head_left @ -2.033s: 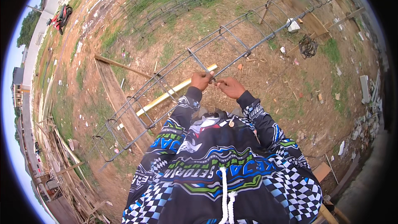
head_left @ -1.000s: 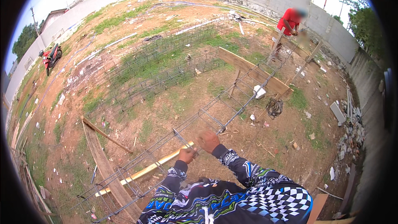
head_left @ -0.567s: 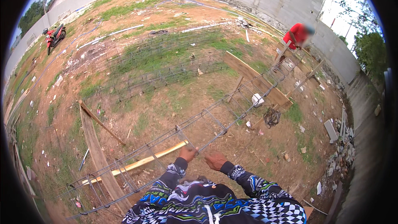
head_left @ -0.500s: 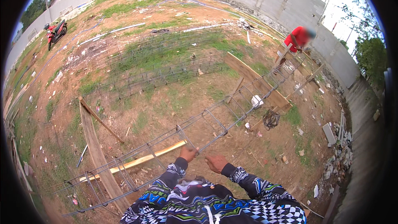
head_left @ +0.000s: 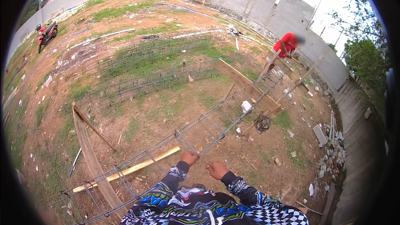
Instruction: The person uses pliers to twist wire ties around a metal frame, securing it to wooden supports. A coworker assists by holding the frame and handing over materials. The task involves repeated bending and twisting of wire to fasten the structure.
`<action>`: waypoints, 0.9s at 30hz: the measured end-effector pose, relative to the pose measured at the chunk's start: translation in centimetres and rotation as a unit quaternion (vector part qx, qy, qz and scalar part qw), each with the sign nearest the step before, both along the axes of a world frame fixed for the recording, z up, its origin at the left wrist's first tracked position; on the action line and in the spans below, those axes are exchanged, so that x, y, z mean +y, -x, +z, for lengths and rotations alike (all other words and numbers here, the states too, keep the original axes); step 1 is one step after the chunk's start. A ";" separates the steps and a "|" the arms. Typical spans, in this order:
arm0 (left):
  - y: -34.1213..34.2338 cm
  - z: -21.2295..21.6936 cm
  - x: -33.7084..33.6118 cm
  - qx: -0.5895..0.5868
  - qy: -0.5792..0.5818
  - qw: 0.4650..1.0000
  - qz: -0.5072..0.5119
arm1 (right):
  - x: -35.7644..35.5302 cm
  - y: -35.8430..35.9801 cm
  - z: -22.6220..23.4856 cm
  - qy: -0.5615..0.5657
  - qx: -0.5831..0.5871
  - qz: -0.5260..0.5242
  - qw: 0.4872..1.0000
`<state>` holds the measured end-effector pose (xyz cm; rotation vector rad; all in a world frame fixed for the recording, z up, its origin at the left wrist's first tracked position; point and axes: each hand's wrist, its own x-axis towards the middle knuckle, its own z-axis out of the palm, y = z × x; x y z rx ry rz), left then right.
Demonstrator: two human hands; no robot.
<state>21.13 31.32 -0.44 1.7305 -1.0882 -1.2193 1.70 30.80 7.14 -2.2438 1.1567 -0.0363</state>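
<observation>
"Standing along the far edge of the ground (head_left: 137, 125), what do we have?"

"A grey wall (head_left: 233, 0). Our cage (head_left: 222, 136), a long frame of steel bars and square loops, slants in front of us from the ground's near left corner toward its far right. Other cages (head_left: 154, 84) lie well beyond it."

"What carries ours?"

"A plank (head_left: 88, 154) passes under it on the left; on the right it crosses a board (head_left: 233, 73)."

"And farther out?"

"A red bike (head_left: 47, 35) by the ground's left edge, and a co-worker (head_left: 285, 46) in red, bent beside the cage's far end; we cannot tell if they touch it."

"Smaller things?"

"A pale strip (head_left: 135, 166) lies under the cage's near half. A dark coil (head_left: 262, 123) sits near the board's near end, and a white block (head_left: 246, 107) shows just past the cage's near bar."

"Our hands?"

"Our left hand (head_left: 190, 157) grips that bar by a loop. Our right hand (head_left: 217, 170), fingers curled, is near the bar but apart; we cannot tell whether it pinches anything."
</observation>
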 end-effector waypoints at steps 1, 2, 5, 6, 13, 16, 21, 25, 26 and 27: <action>0.2 -1.1 -0.2 -0.012 0.022 1.000 0.004 | 0.1 -0.1 -0.1 0.000 0.003 -0.009 1.000; 0.3 -1.2 -0.2 -0.023 0.042 0.999 0.006 | 0.3 -0.1 -0.2 -0.001 0.006 -0.020 1.000; 0.5 -1.2 -0.4 0.000 -0.026 1.000 -0.009 | -0.4 -0.3 0.0 0.035 -0.010 -0.003 0.999; 0.7 -1.2 -0.1 -0.014 -0.013 1.000 0.004 | -0.2 -0.4 -0.2 0.043 -0.019 0.014 0.999; 2.0 -1.4 0.0 -0.058 0.057 0.995 0.056 | -0.1 0.7 -0.3 0.102 0.034 -0.029 0.994; 1.1 -1.2 0.0 -0.077 0.035 0.996 0.033 | 3.7 -0.8 0.0 0.162 0.122 0.062 0.977; 0.9 -1.7 0.2 -0.082 0.033 0.995 0.033 | -0.4 -5.3 3.3 0.226 0.118 0.185 0.949; 1.7 -1.3 0.0 -0.057 0.024 0.998 0.003 | -6.3 -3.0 1.0 0.250 0.040 -0.009 0.967; 1.6 -1.2 0.0 -0.054 0.017 0.998 0.012 | -6.3 -2.7 -0.4 0.227 0.063 -0.030 0.972; 1.4 -1.3 -0.3 -0.053 0.012 0.998 0.021 | -6.6 -2.6 -1.6 0.206 0.084 -0.050 0.974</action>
